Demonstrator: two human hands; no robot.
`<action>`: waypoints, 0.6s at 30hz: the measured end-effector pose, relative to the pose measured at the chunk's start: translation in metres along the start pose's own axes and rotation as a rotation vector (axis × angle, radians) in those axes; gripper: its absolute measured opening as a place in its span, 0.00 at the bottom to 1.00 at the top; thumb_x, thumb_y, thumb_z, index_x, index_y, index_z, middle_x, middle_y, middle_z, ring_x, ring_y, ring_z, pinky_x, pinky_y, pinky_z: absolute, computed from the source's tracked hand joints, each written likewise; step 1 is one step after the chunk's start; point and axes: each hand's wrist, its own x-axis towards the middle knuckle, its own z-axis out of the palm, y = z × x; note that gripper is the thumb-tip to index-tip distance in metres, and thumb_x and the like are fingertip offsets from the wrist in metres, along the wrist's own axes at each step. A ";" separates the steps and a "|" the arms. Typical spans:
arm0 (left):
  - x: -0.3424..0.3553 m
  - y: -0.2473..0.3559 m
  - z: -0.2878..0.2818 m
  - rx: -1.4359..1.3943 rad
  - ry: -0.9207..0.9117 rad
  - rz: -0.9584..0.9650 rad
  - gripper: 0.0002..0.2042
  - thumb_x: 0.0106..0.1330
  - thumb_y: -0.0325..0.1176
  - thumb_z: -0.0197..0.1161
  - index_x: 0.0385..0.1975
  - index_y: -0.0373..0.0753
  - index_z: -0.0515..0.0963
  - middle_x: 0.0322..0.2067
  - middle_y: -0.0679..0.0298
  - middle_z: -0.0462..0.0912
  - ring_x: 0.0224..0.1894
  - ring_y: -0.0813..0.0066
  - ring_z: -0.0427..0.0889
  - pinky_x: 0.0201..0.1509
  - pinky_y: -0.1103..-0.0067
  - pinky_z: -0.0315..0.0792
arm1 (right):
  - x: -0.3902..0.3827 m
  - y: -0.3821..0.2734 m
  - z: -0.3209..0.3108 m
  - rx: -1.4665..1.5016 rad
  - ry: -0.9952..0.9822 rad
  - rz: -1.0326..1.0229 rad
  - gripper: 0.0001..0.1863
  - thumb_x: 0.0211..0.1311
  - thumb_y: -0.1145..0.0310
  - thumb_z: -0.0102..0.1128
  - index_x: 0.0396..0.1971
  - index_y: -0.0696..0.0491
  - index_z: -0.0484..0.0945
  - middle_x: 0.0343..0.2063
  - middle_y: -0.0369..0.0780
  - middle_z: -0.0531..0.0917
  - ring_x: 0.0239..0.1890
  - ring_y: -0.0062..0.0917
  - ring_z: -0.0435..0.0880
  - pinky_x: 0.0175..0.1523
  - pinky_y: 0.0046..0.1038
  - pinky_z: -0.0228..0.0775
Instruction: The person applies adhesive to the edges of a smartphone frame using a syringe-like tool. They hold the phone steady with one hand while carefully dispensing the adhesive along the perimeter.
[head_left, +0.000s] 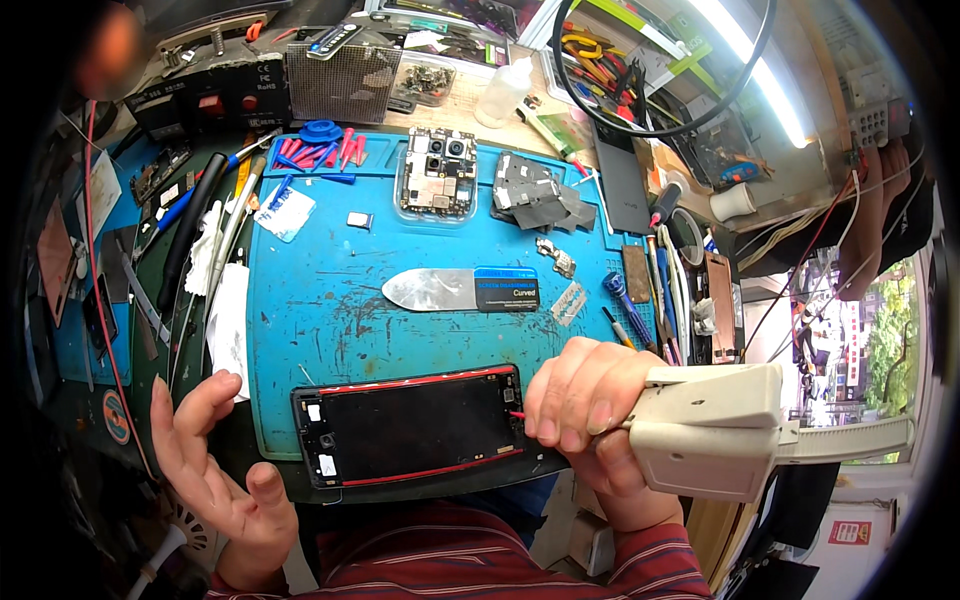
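A phone frame (pixel 415 428) lies near the mat's front edge, its black inside facing up, with red long edges and white stickers at its left end. My right hand (pixel 588 405) is wrapped round a beige boxy dispensing gun (pixel 705 435) with a ribbed bar at its back. A thin red tip shows between my fingers and the frame's right end; whether it touches cannot be made out. To the left of the frame, my left hand (pixel 225 475) hangs with fingers apart and nothing in it. Beyond the frame lies a flat metal pry blade (pixel 435 290) with a blue and black handle.
On the blue mat (pixel 340 330) stand a clear tray (pixel 437 212) with a phone board, grey sheets (pixel 540 195), pink and blue nozzles (pixel 320 155) and a small metal part (pixel 556 258). Screwdrivers (pixel 630 305) line the right; tweezers and black-handled tools (pixel 195 220) crowd the left.
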 end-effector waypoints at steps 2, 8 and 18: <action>0.000 -0.001 0.002 -0.014 -0.001 -0.006 0.46 0.71 0.61 0.54 0.71 0.24 0.48 0.53 0.49 0.77 0.55 0.64 0.76 0.59 0.72 0.68 | -0.001 0.000 0.000 -0.012 0.019 -0.007 0.13 0.66 0.57 0.67 0.33 0.47 0.72 0.24 0.32 0.75 0.31 0.23 0.76 0.36 0.29 0.74; 0.001 -0.003 0.002 -0.039 0.003 -0.025 0.48 0.70 0.61 0.57 0.71 0.23 0.46 0.53 0.49 0.77 0.55 0.63 0.76 0.59 0.72 0.68 | -0.002 0.000 0.001 -0.028 0.052 -0.001 0.14 0.66 0.57 0.68 0.34 0.47 0.72 0.24 0.32 0.74 0.31 0.23 0.76 0.36 0.29 0.74; 0.001 -0.002 0.002 -0.053 -0.007 -0.027 0.48 0.70 0.60 0.57 0.71 0.23 0.46 0.54 0.48 0.76 0.56 0.63 0.76 0.60 0.71 0.67 | -0.004 0.002 -0.006 0.007 0.032 0.008 0.14 0.66 0.57 0.66 0.36 0.47 0.70 0.26 0.32 0.73 0.32 0.23 0.75 0.39 0.29 0.73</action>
